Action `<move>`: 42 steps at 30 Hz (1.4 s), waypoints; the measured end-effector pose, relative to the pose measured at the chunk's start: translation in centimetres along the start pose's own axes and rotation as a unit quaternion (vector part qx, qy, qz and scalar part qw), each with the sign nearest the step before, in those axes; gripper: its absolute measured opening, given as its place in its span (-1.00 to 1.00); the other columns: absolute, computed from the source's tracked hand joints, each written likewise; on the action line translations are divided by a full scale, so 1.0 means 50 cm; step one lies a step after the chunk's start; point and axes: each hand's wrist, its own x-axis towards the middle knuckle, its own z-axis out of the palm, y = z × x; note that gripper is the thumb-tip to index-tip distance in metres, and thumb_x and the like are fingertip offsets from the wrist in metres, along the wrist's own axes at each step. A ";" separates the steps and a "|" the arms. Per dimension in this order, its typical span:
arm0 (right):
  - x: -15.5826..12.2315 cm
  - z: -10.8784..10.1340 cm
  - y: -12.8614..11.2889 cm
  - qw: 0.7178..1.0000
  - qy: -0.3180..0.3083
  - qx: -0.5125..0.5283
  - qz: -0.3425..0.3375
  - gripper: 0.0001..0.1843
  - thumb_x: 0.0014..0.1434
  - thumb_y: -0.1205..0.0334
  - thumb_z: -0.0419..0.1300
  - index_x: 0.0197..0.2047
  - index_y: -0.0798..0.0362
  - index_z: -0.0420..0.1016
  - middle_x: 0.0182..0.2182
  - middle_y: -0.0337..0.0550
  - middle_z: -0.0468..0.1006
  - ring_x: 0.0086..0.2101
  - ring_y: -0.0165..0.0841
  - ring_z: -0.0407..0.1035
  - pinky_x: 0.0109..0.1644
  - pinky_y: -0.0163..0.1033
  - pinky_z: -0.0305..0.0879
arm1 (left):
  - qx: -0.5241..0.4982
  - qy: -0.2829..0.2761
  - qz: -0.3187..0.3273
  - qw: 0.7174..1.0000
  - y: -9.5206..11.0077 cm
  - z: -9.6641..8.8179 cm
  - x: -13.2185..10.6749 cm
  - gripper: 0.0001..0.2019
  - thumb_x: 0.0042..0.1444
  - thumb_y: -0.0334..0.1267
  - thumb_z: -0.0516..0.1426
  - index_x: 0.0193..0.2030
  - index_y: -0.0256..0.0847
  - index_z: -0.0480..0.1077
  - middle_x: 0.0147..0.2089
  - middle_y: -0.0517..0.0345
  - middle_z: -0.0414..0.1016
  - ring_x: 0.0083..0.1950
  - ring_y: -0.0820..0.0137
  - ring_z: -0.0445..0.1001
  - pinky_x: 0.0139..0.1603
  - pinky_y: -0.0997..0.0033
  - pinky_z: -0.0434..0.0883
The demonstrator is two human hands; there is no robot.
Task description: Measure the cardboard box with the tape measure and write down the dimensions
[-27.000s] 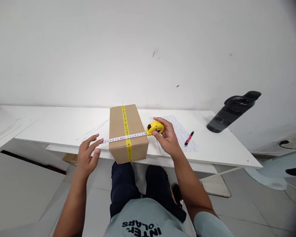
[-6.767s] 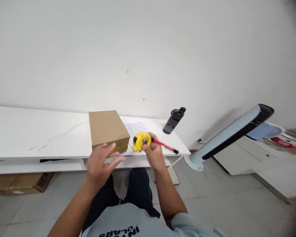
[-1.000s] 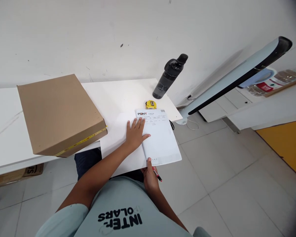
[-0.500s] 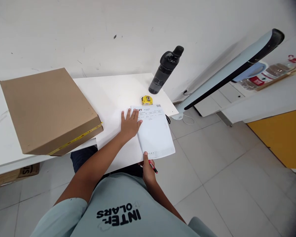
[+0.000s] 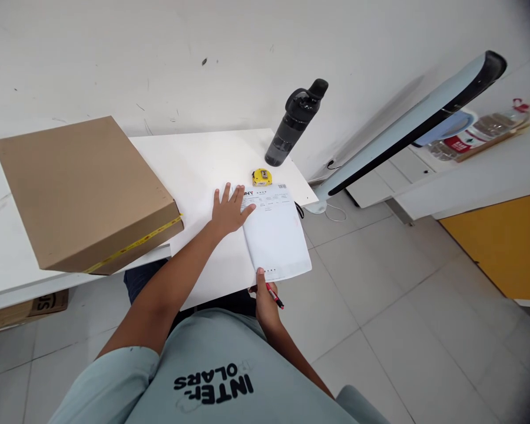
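Observation:
A white printed sheet point(image 5: 276, 235) lies on the white table point(image 5: 203, 159), its near end past the table's edge. My left hand point(image 5: 228, 209) lies flat and open on the sheet's far left corner. My right hand point(image 5: 264, 297) pinches the sheet's near edge with the thumb on top and also holds a red pen point(image 5: 274, 295). A yellow tape measure point(image 5: 261, 176) sits just beyond the sheet. A brown cardboard box point(image 5: 82, 191) with yellow tape along one edge stands to the left, apart from both hands.
A dark water bottle point(image 5: 295, 122) stands at the table's far right by the white wall. A pale blue tower fan point(image 5: 406, 126) leans across the right. Grey tiled floor lies below. Another carton point(image 5: 22, 309) sits under the table at left.
The view shifted slightly between frames. Both hands keep their hold on the sheet; my left hand sits a little further up it. Much earlier I held the tape measure across the box.

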 end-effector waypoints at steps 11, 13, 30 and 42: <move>0.006 0.007 0.000 1.000 0.011 0.002 0.004 -0.51 0.15 -0.32 0.25 -0.29 -0.03 0.42 -0.44 -0.29 0.48 -0.45 -0.34 0.28 -0.30 -0.21 0.28 | -0.059 -0.034 -0.021 0.997 -0.006 -0.022 0.024 -0.22 0.33 0.25 -0.40 0.56 -0.09 -0.15 0.58 0.24 -0.11 0.62 0.10 -0.38 0.57 -0.20 -0.29; 0.007 0.008 0.002 1.000 0.017 -0.004 0.008 -0.50 0.13 -0.33 0.25 -0.30 -0.03 0.41 -0.45 -0.29 0.47 -0.45 -0.34 0.29 -0.30 -0.21 0.29 | -0.066 -0.035 -0.024 0.997 -0.007 -0.026 0.028 -0.22 0.32 0.25 -0.42 0.56 -0.10 -0.14 0.58 0.24 -0.12 0.61 0.11 -0.39 0.57 -0.18 -0.28; 0.003 0.015 -0.003 1.000 0.014 -0.014 -0.004 -0.49 0.12 -0.35 0.23 -0.36 -0.06 0.35 -0.50 -0.32 0.44 -0.48 -0.32 0.29 -0.29 -0.17 0.26 | -0.073 -0.002 -0.097 0.993 -0.001 -0.002 0.052 -0.15 0.29 0.27 -0.46 0.56 -0.20 -0.14 0.60 0.12 -0.22 0.61 0.04 -0.37 0.57 -0.20 -0.28; 0.002 0.026 0.005 0.999 0.017 -0.011 -0.031 -0.55 0.18 -0.29 0.20 -0.29 -0.06 0.35 -0.44 -0.28 0.51 -0.44 -0.32 0.32 -0.34 -0.22 0.27 | -0.001 0.038 -0.073 0.997 -0.004 0.025 0.043 -0.27 0.34 0.05 -0.23 0.55 -0.31 -0.10 0.61 0.04 -0.22 0.61 0.02 -0.34 0.57 -0.14 -0.36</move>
